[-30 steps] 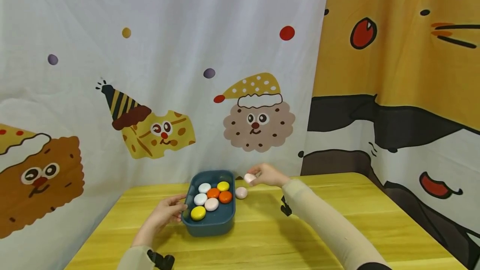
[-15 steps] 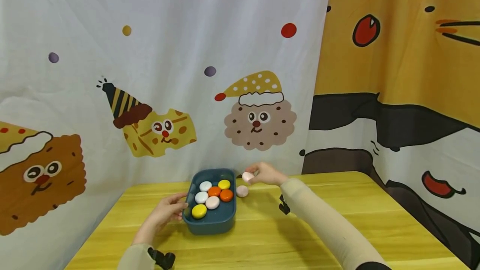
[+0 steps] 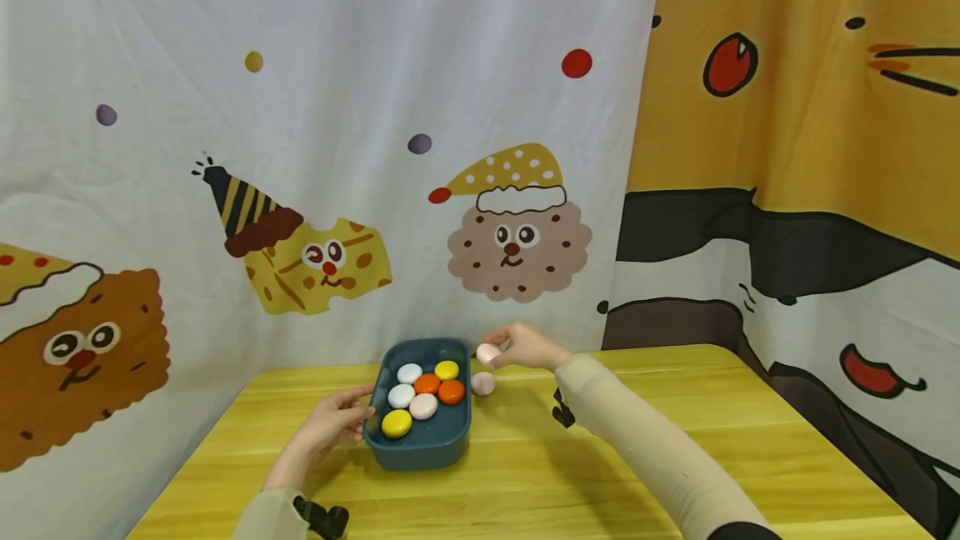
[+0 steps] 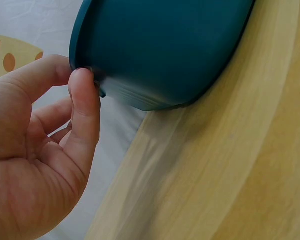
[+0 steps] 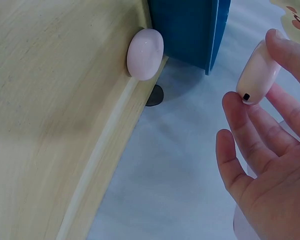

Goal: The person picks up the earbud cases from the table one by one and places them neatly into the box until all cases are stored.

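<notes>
My left hand [image 3: 330,422] pinches the left rim of a dark blue-teal bin [image 3: 423,458], its thumb and forefinger at the edge in the left wrist view. Inside the bin lie several smooth, flattened round pieces: white, yellow [image 3: 397,424], orange [image 3: 452,392] and pale pink [image 3: 423,407]. Above the table, just right of the bin's far end, my right hand [image 3: 525,347] holds a pale pink round piece [image 5: 260,72] between thumb and fingertips. A small black square marks that piece's edge. Another pale pink piece [image 5: 145,54] rests on the table beside the bin's right wall.
The yellow wood-grain table [image 3: 645,440] has its back edge close behind the bin and the right hand. A white curtain [image 3: 337,107] printed with cartoon snacks hangs behind it, and a large orange cartoon figure [image 3: 810,132] covers the right side.
My right hand has shifted a little left toward the bin with the pink piece, now above the piece on the table. The left hand stays on the rim.
</notes>
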### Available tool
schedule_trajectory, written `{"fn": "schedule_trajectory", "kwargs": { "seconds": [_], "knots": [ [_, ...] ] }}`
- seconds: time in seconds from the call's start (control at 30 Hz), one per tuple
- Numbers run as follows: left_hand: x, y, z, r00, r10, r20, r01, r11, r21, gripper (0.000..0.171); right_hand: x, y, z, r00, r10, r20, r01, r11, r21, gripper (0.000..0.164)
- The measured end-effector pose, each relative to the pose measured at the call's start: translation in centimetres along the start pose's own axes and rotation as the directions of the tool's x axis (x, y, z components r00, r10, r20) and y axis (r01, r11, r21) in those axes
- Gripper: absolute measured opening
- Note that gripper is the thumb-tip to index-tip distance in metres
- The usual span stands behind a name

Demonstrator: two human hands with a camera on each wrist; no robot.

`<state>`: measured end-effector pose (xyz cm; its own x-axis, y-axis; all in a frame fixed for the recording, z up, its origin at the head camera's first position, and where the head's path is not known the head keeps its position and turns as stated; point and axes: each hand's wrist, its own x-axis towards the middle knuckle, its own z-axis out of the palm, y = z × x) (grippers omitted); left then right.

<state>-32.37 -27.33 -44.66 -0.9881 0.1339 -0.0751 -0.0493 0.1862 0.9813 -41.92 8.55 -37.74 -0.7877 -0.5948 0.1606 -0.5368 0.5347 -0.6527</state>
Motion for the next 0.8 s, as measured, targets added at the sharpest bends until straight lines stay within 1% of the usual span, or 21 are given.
{"fn": "schedule_trajectory", "kwargs": {
  "seconds": [0.27,0.53,0.8],
  "knots": [
    [-0.2,0.2,0.1,1.0,0.013,0.002,-0.013,1.0,0.004,0.057,0.3,-0.3,-0.1,1.0,-0.005,0.004,0.005,1.0,-0.012,0.046],
    [-0.3,-0.3,0.3,1.0,-0.001,-0.013,0.001,1.0,0.004,0.055,0.3,-0.9,0.5,1.0,-0.001,0.021,0.001,1.0,-0.021,0.041],
    [-0.1,-0.3,0.0,1.0,0.019,0.008,-0.019,1.0,-0.012,0.056,0.5,-1.7,0.6,0.999,0.006,0.043,-0.003,0.998,-0.061,0.043]
  ]
}}
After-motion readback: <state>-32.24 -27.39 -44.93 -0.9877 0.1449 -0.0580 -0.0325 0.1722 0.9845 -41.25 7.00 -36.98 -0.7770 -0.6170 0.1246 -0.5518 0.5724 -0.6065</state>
